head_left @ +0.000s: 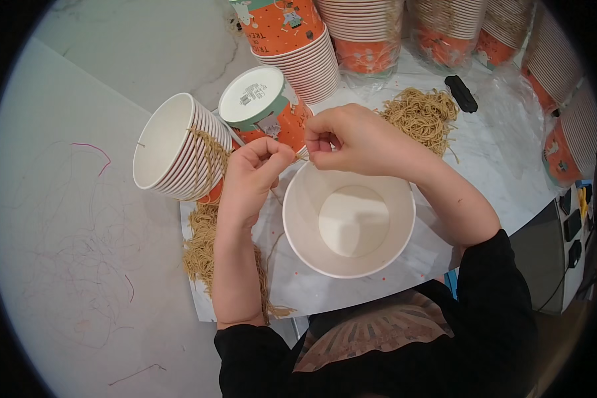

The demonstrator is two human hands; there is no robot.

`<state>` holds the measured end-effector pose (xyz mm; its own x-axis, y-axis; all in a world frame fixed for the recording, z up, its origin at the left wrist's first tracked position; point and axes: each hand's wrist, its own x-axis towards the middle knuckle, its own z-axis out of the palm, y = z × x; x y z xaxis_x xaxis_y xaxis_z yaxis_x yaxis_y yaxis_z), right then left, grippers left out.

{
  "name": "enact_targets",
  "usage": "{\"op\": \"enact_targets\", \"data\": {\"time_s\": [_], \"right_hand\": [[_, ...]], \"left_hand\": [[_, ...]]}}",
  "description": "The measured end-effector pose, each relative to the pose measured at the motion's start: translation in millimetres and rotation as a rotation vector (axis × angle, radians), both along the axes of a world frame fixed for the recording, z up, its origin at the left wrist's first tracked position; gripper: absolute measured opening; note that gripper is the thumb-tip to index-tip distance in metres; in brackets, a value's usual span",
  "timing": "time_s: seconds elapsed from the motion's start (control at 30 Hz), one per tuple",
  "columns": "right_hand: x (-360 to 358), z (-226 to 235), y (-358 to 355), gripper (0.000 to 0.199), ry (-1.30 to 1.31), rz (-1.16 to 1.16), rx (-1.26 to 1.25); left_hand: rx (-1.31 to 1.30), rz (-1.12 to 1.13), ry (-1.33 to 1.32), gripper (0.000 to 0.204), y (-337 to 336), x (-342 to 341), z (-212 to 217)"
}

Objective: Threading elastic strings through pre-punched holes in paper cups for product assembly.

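A large white paper bucket [298, 229] stands mouth up in front of me, its inside showing. Over its far rim, my left hand [252, 176] and my right hand [355, 139] are close together, fingertips pinched. A short bit of tan twine [301, 158] shows between them, and a thin strand hangs below my left hand. Just beyond lies a tilted orange and green bucket [292, 123] with its white base facing me. Left of it leans a nested stack of buckets [169, 142] with twine strands draped over its side.
Tan twine lies in one heap [201, 249] by my left forearm and another heap [421, 119] beyond my right hand. A small black object [461, 94] is beside the far heap. Nested orange buckets [368, 56], several stacks in clear plastic, line the back and right.
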<state>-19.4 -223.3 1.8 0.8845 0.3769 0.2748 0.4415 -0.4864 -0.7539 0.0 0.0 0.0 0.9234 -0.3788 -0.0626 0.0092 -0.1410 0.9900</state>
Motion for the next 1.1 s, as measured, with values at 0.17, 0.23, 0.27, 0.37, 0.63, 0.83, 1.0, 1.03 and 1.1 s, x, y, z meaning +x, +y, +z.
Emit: {"op": "enact_targets", "data": {"time_s": [0.17, 0.23, 0.27, 0.37, 0.63, 0.83, 1.0, 1.03, 1.1], "right_hand": [[-3, 2, -2, 0.012, 0.016, 0.011, -0.006], [-2, 2, -3, 0.012, 0.021, 0.014, -0.01], [-2, 2, -3, 0.013, 0.027, 0.018, -0.014], [-4, 3, -3, 0.014, 0.044, 0.016, -0.036], [-5, 8, -11, 0.012, 0.078, 0.12, -0.097], [-8, 11, -12, 0.016, 0.113, 0.152, -0.109], [-8, 9, -6, 0.021, 0.061, 0.123, -0.054], [-7, 8, -5, 0.02, 0.072, 0.119, -0.037], [-6, 5, -3, 0.018, 0.084, 0.115, -0.02]], "left_hand": [[0.028, 0.003, -0.023, 0.009, 0, -1, -2], [0.034, 0.001, -0.021, 0.008, 1, 0, -1], [0.04, -0.001, -0.018, 0.008, 2, 0, 0], [0.047, -0.017, -0.025, 0.006, 5, 1, 0], [0.057, -0.128, -0.047, 0.003, 13, 2, 5], [0.048, -0.174, -0.047, 0.003, 13, 0, 6], [0.025, -0.169, -0.026, 0.002, 9, -1, 7], [0.026, -0.171, -0.026, 0.002, 9, -1, 7], [0.027, -0.173, -0.027, 0.003, 9, -1, 7]]}}
